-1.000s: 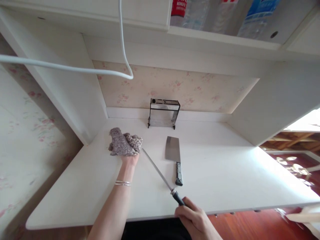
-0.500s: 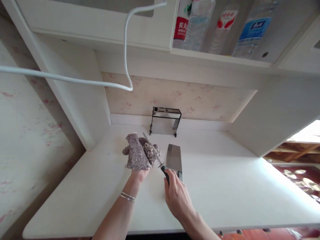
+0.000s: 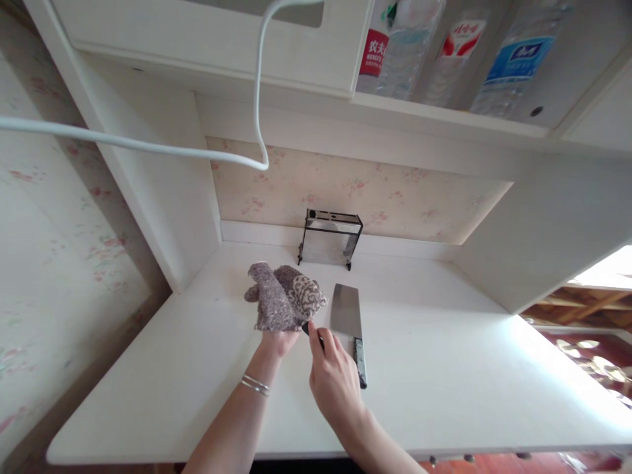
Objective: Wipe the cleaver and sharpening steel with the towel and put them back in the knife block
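My left hand (image 3: 279,340) grips a grey patterned cloth (image 3: 284,304) bunched over its fingers, held just above the white counter (image 3: 444,368). My right hand (image 3: 334,378) is closed on the black handle of a honing steel (image 3: 312,331), whose rod is now hidden inside the cloth. A cleaver (image 3: 348,319) with a dark handle lies flat on the counter just right of both hands, its blade pointing away from me.
A metal and glass knife holder (image 3: 330,238) stands against the back wall. A white cable (image 3: 148,141) hangs across the upper left. Plastic bottles (image 3: 444,52) stand on the shelf above. A side panel closes the counter's left end.
My right hand brought the honing steel forward from the counter's front edge and pushed its rod into the cloth. The left hand lifted the cloth slightly and moved it to the right.
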